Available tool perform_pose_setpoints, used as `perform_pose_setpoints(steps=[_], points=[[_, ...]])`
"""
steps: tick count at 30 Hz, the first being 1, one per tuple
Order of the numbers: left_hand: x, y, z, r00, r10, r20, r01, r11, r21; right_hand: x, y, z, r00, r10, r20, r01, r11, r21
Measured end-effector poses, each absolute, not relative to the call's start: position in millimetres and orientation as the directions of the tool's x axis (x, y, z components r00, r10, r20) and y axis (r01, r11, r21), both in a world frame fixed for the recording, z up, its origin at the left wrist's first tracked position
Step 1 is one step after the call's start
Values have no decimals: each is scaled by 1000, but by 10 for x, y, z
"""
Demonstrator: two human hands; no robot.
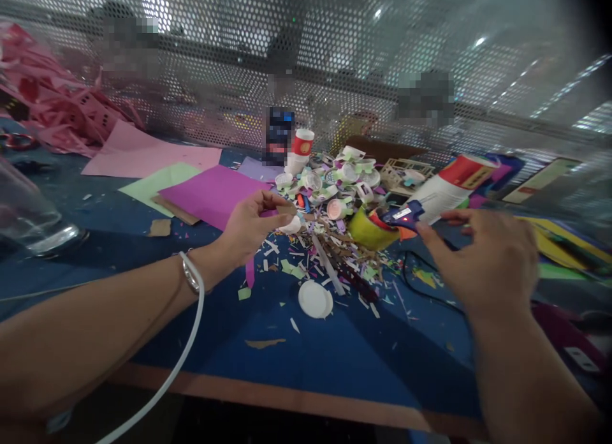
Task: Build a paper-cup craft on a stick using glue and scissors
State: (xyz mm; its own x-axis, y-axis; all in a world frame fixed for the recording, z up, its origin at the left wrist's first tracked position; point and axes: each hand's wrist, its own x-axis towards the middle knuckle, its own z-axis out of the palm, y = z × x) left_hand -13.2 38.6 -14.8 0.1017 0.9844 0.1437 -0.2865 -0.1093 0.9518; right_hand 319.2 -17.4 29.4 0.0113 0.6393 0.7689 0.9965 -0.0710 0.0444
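Note:
My left hand (pixel 251 226) is closed in a pinch on a small piece of brown cardboard (pixel 287 210). A small white piece (pixel 291 225) shows just below its fingertips; whether the hand holds that too I cannot tell. My right hand (pixel 492 256) is open, thumb and fingers apart. Close to its thumb is a dark blue glue gun (pixel 404 213) with a small red light, resting at a yellow roll (pixel 366 230); contact with the thumb is unclear. Between the hands lies a heap of small paper-and-disc pieces (pixel 349 173). A white round disc (pixel 315 300) lies nearer me.
Coloured paper sheets (pixel 205 192) and a clear glass (pixel 41 217) are on the left. Behind stand red-and-white paper cups (pixel 301 150); a larger one (pixel 452 185) leans on the right. A black cable (pixel 430 294) crosses the blue table (pixel 191 332). Perforated metal (pixel 215 48) rises behind.

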Motion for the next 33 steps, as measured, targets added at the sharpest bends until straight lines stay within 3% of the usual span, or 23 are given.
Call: perform_pose_setpoints(steps=[3,5,7,12,18,33], points=[[-145,438,-172,72,985,156,-281,-130,951,2821,-273,339,-131,639,758,968,246,-40],[-153,476,-193,37,984,174,-255,-159,954,2516,-301,327,-256,787,561,883,427,-195],[-163,512,-210,-6,980,199,-221,-196,955,2197,-289,284,-465,820,334,782,557,-278],[-207,553,-207,-43,978,203,-230,-208,951,1493,-170,134,-728,665,167,624,744,-240],[-241,539,-187,-41,978,206,-148,-210,966,1103,-106,23,-741,666,85,650,744,-156],[-285,576,-170,-37,961,276,-98,-278,956,1045,-89,-19,-643,764,60,726,633,-269]])
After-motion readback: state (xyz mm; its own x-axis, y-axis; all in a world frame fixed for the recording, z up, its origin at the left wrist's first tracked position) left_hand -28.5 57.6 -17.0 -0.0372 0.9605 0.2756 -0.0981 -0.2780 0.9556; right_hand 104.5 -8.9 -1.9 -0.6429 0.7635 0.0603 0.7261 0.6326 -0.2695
